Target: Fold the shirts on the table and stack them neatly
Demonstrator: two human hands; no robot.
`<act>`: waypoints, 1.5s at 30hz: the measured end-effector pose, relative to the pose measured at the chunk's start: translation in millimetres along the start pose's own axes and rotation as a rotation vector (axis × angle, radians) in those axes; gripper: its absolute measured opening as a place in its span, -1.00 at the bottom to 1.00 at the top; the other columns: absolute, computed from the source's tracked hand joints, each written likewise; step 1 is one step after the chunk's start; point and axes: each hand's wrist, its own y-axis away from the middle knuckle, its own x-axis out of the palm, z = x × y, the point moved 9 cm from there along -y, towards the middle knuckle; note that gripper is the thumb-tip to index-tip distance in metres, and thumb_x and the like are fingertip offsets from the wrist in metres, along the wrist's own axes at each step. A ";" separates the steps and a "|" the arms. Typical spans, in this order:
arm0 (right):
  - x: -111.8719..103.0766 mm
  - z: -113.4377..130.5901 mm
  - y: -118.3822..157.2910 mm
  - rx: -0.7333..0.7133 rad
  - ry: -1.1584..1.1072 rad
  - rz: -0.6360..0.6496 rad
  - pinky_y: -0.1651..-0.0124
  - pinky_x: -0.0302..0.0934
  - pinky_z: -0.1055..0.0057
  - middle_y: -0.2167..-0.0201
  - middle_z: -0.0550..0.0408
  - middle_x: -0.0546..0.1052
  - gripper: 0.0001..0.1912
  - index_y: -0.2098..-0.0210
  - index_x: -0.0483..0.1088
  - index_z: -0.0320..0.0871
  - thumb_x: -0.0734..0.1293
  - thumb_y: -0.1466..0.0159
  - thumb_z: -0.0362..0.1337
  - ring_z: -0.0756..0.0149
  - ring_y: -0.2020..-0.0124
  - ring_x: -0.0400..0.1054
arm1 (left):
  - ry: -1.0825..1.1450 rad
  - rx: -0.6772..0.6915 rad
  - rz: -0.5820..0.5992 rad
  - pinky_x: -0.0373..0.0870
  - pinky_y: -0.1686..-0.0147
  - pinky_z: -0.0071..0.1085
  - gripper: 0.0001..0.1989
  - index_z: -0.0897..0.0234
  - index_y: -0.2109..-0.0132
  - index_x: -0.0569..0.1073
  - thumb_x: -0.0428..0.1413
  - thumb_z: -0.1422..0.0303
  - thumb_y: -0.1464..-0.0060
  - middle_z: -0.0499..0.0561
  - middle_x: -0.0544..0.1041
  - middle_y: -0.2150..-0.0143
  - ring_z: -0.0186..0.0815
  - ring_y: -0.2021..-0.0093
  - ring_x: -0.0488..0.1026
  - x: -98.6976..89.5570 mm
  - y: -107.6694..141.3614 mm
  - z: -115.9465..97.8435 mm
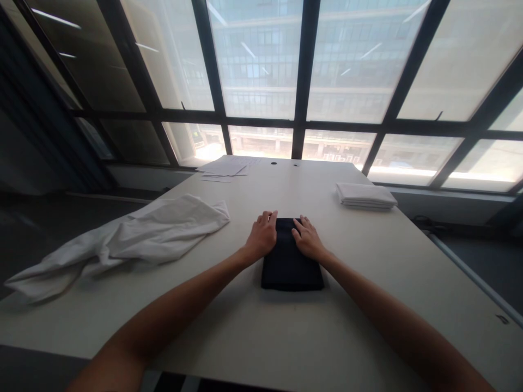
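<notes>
A dark, nearly black folded cloth [291, 267] lies as a neat rectangle on the white table [294, 332], right in front of me. At its far left edge rests my left hand [262, 235], fingers pointing away and slightly bent, touching the side of the cloth. My right hand [307, 237] lies on the far right part of the cloth with its fingers spread out over the top. Neither hand lifts the cloth. What kind of garment it is cannot be made out from the folded shape.
A crumpled white cloth [159, 228] spreads along the table's left side. Toward the right edge sits a folded white cloth stack [365, 196]. Sheets of paper [224, 166] lie at the far left end. Large framed windows [257, 60] stand beyond the table.
</notes>
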 end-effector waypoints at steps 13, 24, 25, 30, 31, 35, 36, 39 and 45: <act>4.5 7.2 10.5 -0.048 0.012 0.020 -0.46 -0.29 0.04 -0.48 -0.14 -0.03 -0.37 -0.43 0.04 -0.35 0.02 -0.40 -0.28 0.14 -0.50 -0.27 | -0.111 0.157 0.247 -0.14 -0.42 -0.04 -0.36 0.41 -0.44 0.11 -0.23 0.11 -0.38 0.22 0.03 -0.49 -0.09 -0.49 -0.07 52.8 11.1 -24.7; -1.0 -47.0 -5.1 0.227 0.084 0.059 -0.44 -0.31 -0.01 -0.45 -0.22 0.06 -0.37 -0.39 0.12 -0.32 -0.01 -0.48 -0.07 0.07 -0.48 -0.15 | -0.055 -0.023 0.325 -0.13 -0.40 0.01 -0.33 0.39 -0.45 0.07 -0.23 0.08 -0.36 0.23 -0.05 -0.51 -0.04 -0.51 -0.16 51.1 -11.1 15.5; -6.0 -53.1 -7.1 0.231 0.089 0.025 -0.44 -0.28 0.01 -0.43 -0.23 0.11 -0.40 -0.37 0.17 -0.32 0.00 -0.48 -0.11 0.07 -0.47 -0.12 | -0.053 -0.019 0.317 -0.13 -0.40 0.00 -0.33 0.40 -0.44 0.08 -0.23 0.08 -0.36 0.23 -0.04 -0.51 -0.04 -0.50 -0.15 51.2 -11.1 15.2; -23.6 -66.3 -8.3 0.230 0.081 -0.109 -0.40 -0.11 0.16 -0.36 -0.25 0.25 -0.45 -0.34 0.21 -0.37 -0.02 -0.48 -0.24 0.12 -0.40 0.06 | -0.060 -0.002 0.268 -0.09 -0.39 -0.09 -0.32 0.45 -0.42 0.14 -0.21 0.07 -0.36 0.27 0.07 -0.48 -0.02 -0.48 -0.04 50.9 -13.4 17.0; -25.2 -65.0 -8.0 0.227 0.075 -0.121 -0.40 -0.09 0.20 -0.35 -0.23 0.27 -0.45 -0.33 0.22 -0.37 -0.03 -0.47 -0.25 0.15 -0.39 0.08 | -0.064 0.001 0.258 -0.07 -0.39 -0.11 -0.32 0.46 -0.41 0.15 -0.20 0.06 -0.36 0.29 0.09 -0.47 -0.01 -0.47 -0.01 50.7 -14.1 17.5; -31.1 -46.4 -3.6 0.185 0.055 -0.152 -0.39 -0.07 0.33 -0.31 -0.17 0.34 -0.46 -0.28 0.30 -0.34 0.00 -0.45 -0.27 0.24 -0.36 0.15 | -0.068 0.014 0.210 -0.03 -0.37 -0.16 -0.33 0.51 -0.37 0.22 -0.17 0.07 -0.35 0.36 0.18 -0.42 0.00 -0.44 0.07 48.9 -15.5 18.3; -32.3 -38.5 -0.7 0.172 0.056 -0.157 -0.38 -0.06 0.33 -0.30 -0.19 0.35 -0.47 -0.27 0.32 -0.34 0.02 -0.44 -0.28 0.22 -0.35 0.16 | -0.069 0.017 0.198 -0.03 -0.37 -0.17 -0.33 0.52 -0.36 0.23 -0.16 0.07 -0.35 0.37 0.19 -0.41 0.00 -0.44 0.08 48.6 -15.6 18.5; -28.0 -6.2 14.9 0.115 0.087 -0.125 -0.38 -0.04 0.23 -0.30 -0.26 0.33 -0.46 -0.27 0.33 -0.36 0.08 -0.41 -0.24 0.10 -0.36 0.14 | -0.078 0.029 0.164 -0.01 -0.36 -0.18 -0.35 0.52 -0.35 0.23 -0.15 0.08 -0.36 0.38 0.22 -0.40 -0.01 -0.42 0.12 49.2 -15.1 19.2; 6.9 68.1 64.4 -0.053 0.173 -0.019 -0.44 -0.31 -0.07 -0.45 -0.24 0.06 -0.33 -0.42 0.06 -0.33 0.12 -0.43 -0.10 -0.04 -0.48 -0.18 | -0.108 0.049 0.130 0.02 -0.36 -0.13 -0.41 0.48 -0.34 0.25 -0.16 0.16 -0.36 0.35 0.24 -0.39 -0.03 -0.42 0.12 52.3 -15.4 21.8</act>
